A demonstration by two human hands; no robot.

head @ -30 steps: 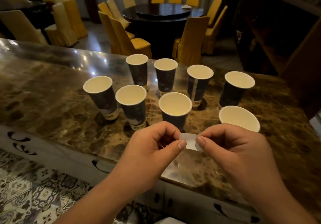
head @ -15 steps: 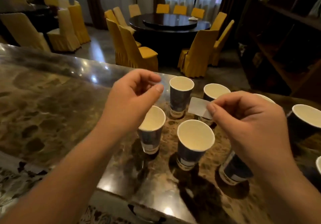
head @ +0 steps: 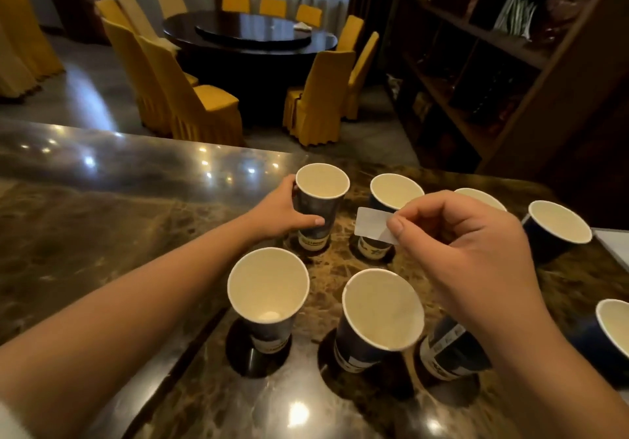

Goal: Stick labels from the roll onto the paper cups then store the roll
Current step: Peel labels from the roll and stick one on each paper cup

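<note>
One small white rectangular label (head: 372, 226) hangs pinched in your right hand (head: 466, 248), its long axis level. Your left hand (head: 279, 210) grips the dark blue paper cup (head: 318, 212) toward the table's (head: 102, 234) far edge, just left of the label. Roll unseen.

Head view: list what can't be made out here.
- Label roll: nowhere in the head view.
- Cup under the right hand: its rim is hidden by the wrist.
- Cup at the right edge: cut off.
- Label: any print is too small to tell.
- Cup gripped by the left hand: its far side is unseen.
</note>
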